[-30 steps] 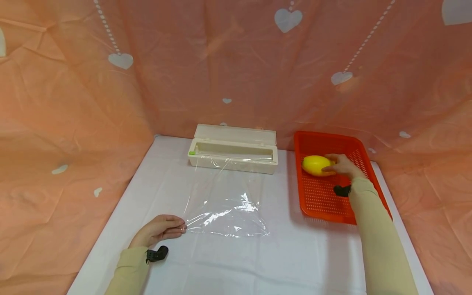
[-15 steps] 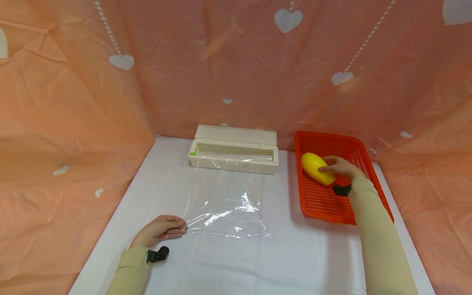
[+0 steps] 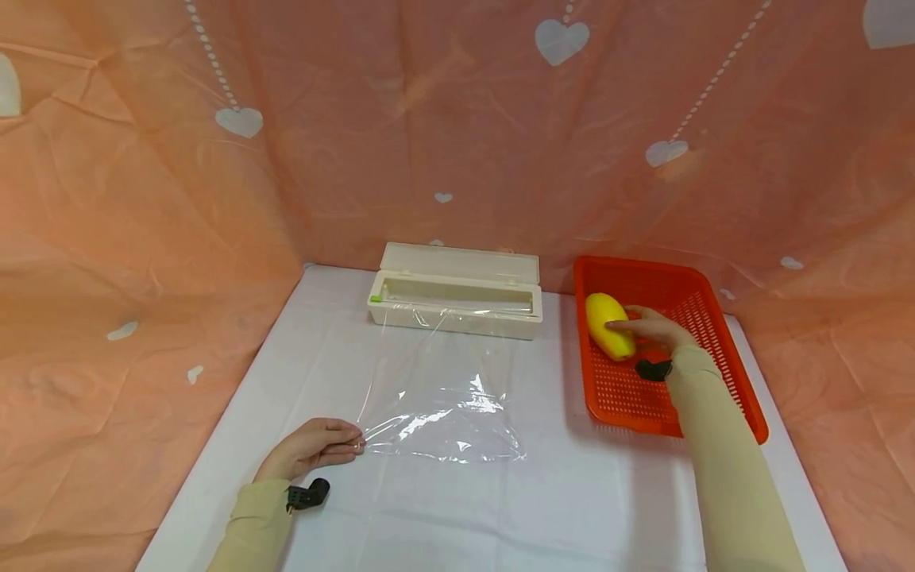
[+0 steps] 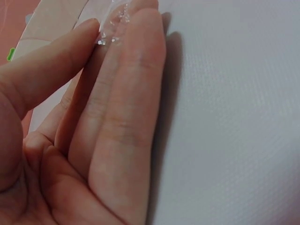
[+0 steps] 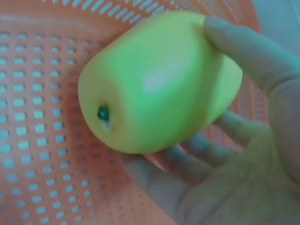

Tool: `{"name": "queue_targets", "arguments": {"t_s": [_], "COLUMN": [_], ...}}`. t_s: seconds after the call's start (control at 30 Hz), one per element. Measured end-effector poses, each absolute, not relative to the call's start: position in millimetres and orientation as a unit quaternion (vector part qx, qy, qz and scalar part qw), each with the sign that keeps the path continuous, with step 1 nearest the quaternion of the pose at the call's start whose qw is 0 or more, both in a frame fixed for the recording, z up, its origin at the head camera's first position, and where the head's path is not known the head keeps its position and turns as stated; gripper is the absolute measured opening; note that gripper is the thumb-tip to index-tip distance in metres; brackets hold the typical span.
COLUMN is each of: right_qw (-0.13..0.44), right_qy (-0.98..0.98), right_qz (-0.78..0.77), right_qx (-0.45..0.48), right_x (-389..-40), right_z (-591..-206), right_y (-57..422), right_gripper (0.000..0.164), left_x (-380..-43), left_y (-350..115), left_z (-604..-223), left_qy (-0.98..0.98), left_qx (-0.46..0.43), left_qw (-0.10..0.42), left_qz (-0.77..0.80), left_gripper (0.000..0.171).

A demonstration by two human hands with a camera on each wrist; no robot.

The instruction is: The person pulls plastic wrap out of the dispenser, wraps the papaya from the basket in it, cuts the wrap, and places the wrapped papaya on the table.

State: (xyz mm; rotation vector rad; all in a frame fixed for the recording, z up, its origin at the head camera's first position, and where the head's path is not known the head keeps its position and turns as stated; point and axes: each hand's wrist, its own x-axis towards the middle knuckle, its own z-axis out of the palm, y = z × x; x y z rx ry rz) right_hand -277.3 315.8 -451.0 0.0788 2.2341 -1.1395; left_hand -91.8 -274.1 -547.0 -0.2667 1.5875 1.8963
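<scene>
A sheet of clear cling film (image 3: 443, 421) runs from the cream wrap box (image 3: 457, 318) toward the front of the table. My left hand (image 3: 310, 449) pinches its near left corner between thumb and fingers, as the left wrist view shows close up. Inside the red basket (image 3: 596, 407), my right hand (image 3: 654, 327) holds a smooth yellow fruit, probably a mango (image 3: 606, 318). In the right wrist view the thumb lies on top of the mango (image 5: 154, 84) and the other fingers reach beneath it. A small dark green stem shows at its end.
The wrap box's lid (image 3: 461, 262) stands raised at the back, with a green piece (image 3: 376, 299) at the box's left end. An orange curtain with hearts (image 3: 443, 119) surrounds the white table (image 3: 429, 516).
The mango has turned in the basket, from lying crosswise to pointing more front to back, and my right hand has shifted slightly left. My left hand keeps its pinch on the film.
</scene>
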Motion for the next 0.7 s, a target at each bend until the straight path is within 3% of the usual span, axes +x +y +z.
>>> {"name": "queue_targets", "arguments": {"t_s": [0.4, 0.7], "right_qw": [0.230, 0.176], "right_qy": [0.860, 0.862], "right_qz": [-0.456, -0.475], "right_qx": [0.015, 0.002], "right_x": [-268, -260], "right_z": [-446, -410], "right_y": [319, 311], "right_gripper": [0.093, 0.090], "left_x": [-92, -90], "left_y": [-273, -274], "left_z": [-546, -546], "left_qy": [0.601, 0.602], "left_qx": [-0.094, -0.107], "left_qw": [0.322, 0.321], "left_qz": [0.725, 0.723], "left_gripper": [0.025, 0.026]}}
